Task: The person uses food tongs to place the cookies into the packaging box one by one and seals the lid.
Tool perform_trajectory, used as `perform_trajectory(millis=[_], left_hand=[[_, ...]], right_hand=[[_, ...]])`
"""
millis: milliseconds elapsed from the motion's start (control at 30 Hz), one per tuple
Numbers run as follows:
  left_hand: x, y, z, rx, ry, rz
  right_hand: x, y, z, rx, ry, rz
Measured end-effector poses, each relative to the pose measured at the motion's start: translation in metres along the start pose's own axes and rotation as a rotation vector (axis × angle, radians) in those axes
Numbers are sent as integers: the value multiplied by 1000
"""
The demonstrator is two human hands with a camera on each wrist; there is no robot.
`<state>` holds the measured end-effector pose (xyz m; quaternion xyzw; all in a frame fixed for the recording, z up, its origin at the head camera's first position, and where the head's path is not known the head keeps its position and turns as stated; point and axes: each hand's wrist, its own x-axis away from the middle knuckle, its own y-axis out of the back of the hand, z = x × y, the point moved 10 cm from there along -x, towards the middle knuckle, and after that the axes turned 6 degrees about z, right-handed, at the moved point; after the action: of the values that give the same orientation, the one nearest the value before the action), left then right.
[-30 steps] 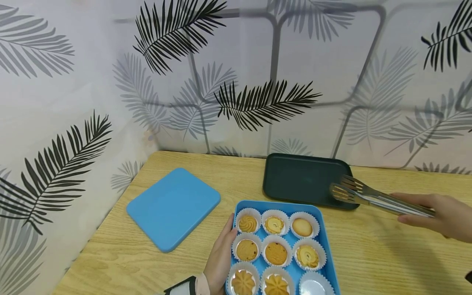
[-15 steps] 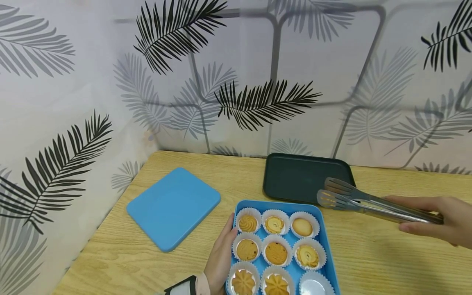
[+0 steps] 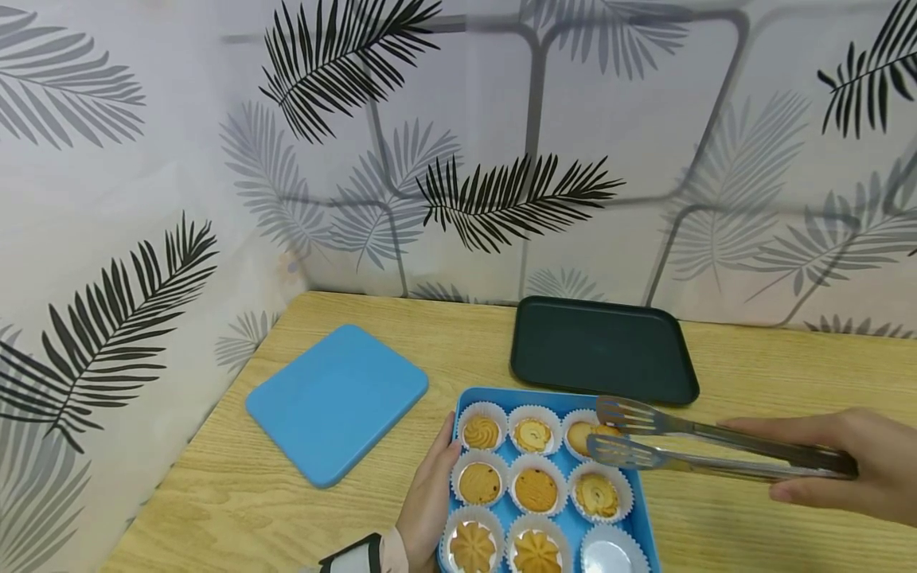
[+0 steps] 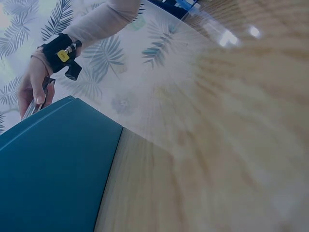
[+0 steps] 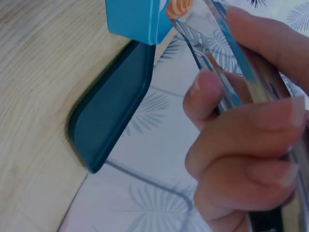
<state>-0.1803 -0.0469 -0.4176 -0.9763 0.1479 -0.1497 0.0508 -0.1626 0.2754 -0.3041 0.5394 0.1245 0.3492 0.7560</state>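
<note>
A blue box (image 3: 636, 497) holds cookies in white paper cups, set in rows. Its lower-right cup (image 3: 614, 552) has no cookie in it. Against the box's left wall lies my left hand (image 3: 424, 509), its fingers fairly straight along the outside; the left wrist view shows the teal-looking box side (image 4: 58, 164) but not this hand. My right hand (image 3: 834, 458) grips slotted metal tongs (image 3: 723, 450), tips over the box's upper-right cup. A ridged, swirled cookie (image 5: 180, 8) appears between the tips in the right wrist view; in the head view it overlaps the round cookie (image 3: 579, 437) beneath.
A dark green tray (image 3: 602, 350) lies behind the box, near the table's back edge. To the left is a flat blue lid (image 3: 337, 404) on the wooden table (image 3: 236, 509). A leaf-patterned cloth (image 3: 473, 95) hangs behind and along the left side.
My right hand has brought the tongs left and toward the front, from over the green tray to above the box's upper-right corner. The left hand and the box stay put.
</note>
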Motion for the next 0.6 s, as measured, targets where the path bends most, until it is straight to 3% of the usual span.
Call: perform_trajectory(millis=[267, 600], left_hand=[[-1, 0, 0, -3, 0, 7], [0, 0, -1, -5, -2, 2]], right_hand=[[1, -13, 21, -58, 81, 139], [2, -25, 25, -99, 46, 229]])
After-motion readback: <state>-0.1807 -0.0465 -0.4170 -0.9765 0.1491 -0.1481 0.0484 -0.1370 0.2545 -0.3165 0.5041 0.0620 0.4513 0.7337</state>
